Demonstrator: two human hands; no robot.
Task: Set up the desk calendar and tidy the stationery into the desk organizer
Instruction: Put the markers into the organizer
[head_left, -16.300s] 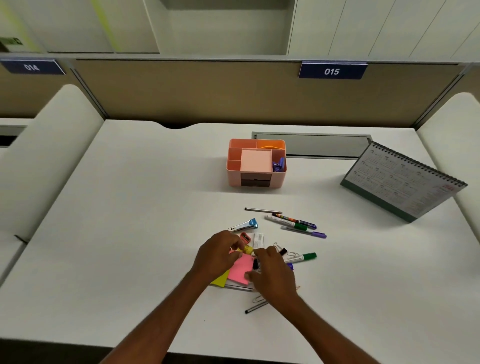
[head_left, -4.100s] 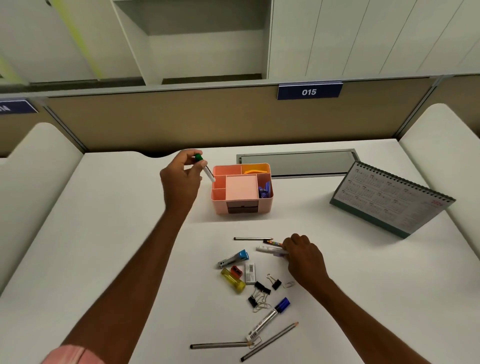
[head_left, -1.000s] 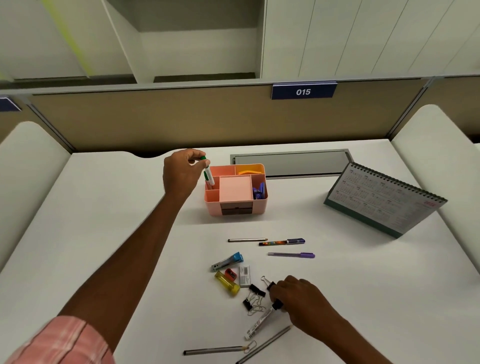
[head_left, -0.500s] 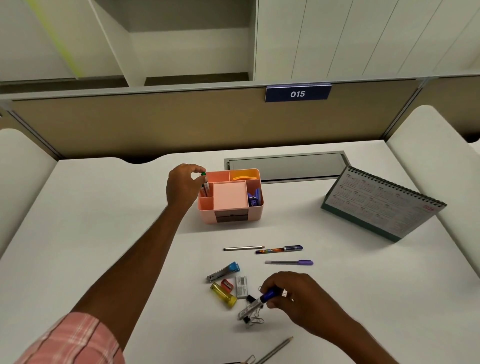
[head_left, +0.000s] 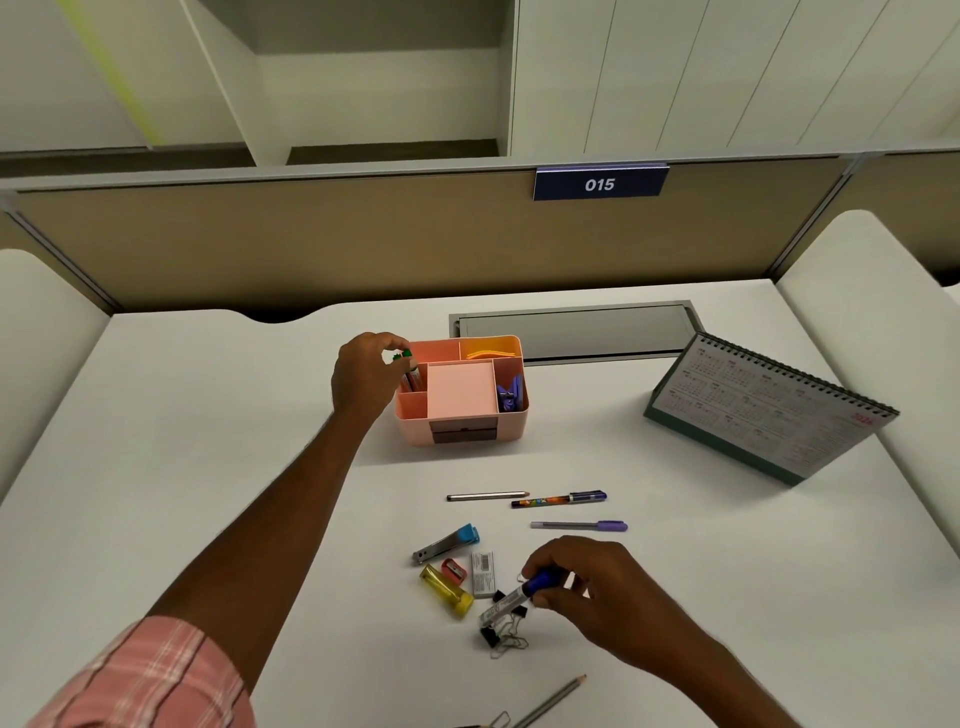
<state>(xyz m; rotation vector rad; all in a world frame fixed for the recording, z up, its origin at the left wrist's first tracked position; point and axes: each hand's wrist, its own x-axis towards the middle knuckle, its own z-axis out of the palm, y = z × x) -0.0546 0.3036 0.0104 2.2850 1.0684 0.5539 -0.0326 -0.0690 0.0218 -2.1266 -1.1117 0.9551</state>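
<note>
A pink desk organizer (head_left: 511, 426) stands at the back middle of the white desk. My left hand (head_left: 366, 379) is at its left side, fingers pinched on a green-capped marker (head_left: 405, 358) that stands in the left compartment. My right hand (head_left: 587, 587) holds a blue-capped marker (head_left: 511, 603) tilted just above the desk. Under it lie black binder clips (head_left: 498, 631). The desk calendar (head_left: 769, 410) stands propped at the right.
Loose on the desk: a grey pencil (head_left: 485, 497), two purple-capped pens (head_left: 561, 500) (head_left: 579, 526), a blue nail clipper (head_left: 447, 543), a red sharpener (head_left: 454, 570), an eraser (head_left: 483, 571), a yellow highlighter (head_left: 447, 590), another pencil (head_left: 550, 701). A grey cable hatch (head_left: 571, 330) lies behind the organizer.
My left hand has lowered the green-capped marker into the organizer's left compartment. My right hand has picked the blue-capped marker off the desk and lifted its capped end.
</note>
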